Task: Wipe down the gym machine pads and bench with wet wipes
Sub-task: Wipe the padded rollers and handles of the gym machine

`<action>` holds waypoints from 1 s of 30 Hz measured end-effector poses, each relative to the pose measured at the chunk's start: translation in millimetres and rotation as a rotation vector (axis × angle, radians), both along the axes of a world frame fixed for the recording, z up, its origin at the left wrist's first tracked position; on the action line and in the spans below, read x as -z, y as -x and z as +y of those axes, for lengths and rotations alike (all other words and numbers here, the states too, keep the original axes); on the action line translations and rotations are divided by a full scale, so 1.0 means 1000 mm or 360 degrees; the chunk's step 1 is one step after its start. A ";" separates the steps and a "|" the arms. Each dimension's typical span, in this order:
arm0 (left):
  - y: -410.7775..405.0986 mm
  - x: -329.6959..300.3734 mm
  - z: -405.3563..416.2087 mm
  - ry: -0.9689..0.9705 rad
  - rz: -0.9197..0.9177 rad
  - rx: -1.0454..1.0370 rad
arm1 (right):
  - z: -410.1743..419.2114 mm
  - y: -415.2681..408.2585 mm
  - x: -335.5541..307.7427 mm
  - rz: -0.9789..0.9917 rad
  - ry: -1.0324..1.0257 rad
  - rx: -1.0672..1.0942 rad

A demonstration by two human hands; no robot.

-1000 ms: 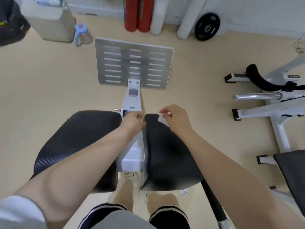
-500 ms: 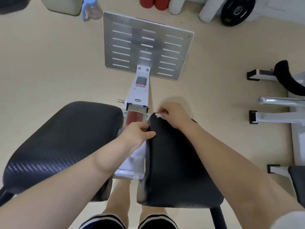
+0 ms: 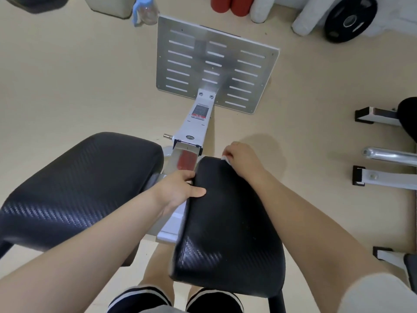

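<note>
Pinching only a small wipe (image 3: 225, 159) at the right pad (image 3: 228, 224)'s far corner, the right hand (image 3: 242, 158) risks dropping it, while the left hand (image 3: 180, 188) grips that pad's inner edge.

Mostly covered by the right hand (image 3: 242, 158): a white wet wipe (image 3: 226, 159), only a corner showing at the far edge of the right pad (image 3: 228, 224). Tucked out of sight between the pads: fingertips of the left hand (image 3: 180, 188). Cut by the left frame edge: the left pad (image 3: 79, 188). Cropped along the top: a blue-capped bottle (image 3: 144, 10), red rolls (image 3: 230, 5), a weight plate (image 3: 350, 18). Unreadable, too small: label on the white beam (image 3: 199, 114).
</note>
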State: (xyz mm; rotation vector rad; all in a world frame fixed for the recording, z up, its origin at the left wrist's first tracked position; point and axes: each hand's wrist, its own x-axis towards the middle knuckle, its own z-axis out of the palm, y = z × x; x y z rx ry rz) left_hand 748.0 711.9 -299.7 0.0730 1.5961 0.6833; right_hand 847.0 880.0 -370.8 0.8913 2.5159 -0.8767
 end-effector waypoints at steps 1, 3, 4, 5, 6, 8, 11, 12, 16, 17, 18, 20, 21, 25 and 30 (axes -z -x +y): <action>-0.001 -0.001 0.000 0.0019 0.0011 -0.0012 | 0.000 -0.002 -0.004 0.0004 0.0008 0.0007; -0.003 -0.004 0.001 0.0038 0.0028 -0.0015 | -0.005 -0.014 -0.024 0.0097 0.0157 0.0036; -0.005 -0.007 0.003 0.0039 0.0041 -0.0007 | -0.010 -0.024 -0.038 0.0149 0.0279 0.0047; -0.006 -0.011 0.006 0.0051 0.0054 0.0012 | -0.015 -0.034 -0.053 0.0207 0.0383 0.0044; -0.007 -0.015 0.008 0.0069 0.0069 0.0026 | -0.021 -0.045 -0.065 0.0254 0.0450 0.0033; -0.008 -0.019 0.011 0.0100 0.0085 0.0019 | -0.032 -0.062 -0.076 0.0310 0.0560 0.0081; -0.013 -0.025 0.014 0.0141 0.0162 0.0011 | -0.028 -0.064 -0.063 0.0365 0.0546 0.0139; -0.016 -0.025 0.016 0.0133 0.0179 0.0002 | -0.021 -0.061 -0.053 0.0358 0.0496 0.0151; -0.033 -0.029 0.025 0.0156 0.0217 0.0021 | 0.011 -0.048 -0.012 0.0138 0.0252 0.0268; -0.035 -0.029 0.027 0.0179 0.0269 0.0093 | 0.014 -0.047 -0.010 0.0102 0.0215 0.0273; -0.038 -0.031 0.028 0.0214 0.0340 0.0207 | 0.013 -0.048 -0.016 0.0090 0.0233 0.0298; -0.041 -0.032 0.029 0.0318 0.0549 0.0519 | 0.005 -0.057 -0.037 0.0152 0.0391 0.0365; -0.043 -0.034 0.028 0.0362 0.0653 0.0650 | 0.000 -0.065 -0.050 0.0205 0.0468 0.0365; -0.050 -0.044 0.026 0.0313 0.0775 0.0656 | -0.019 -0.103 -0.087 0.0290 0.0671 0.0228; -0.053 -0.040 0.023 0.0221 0.0815 0.0600 | -0.004 -0.098 -0.056 0.0251 0.0531 0.0129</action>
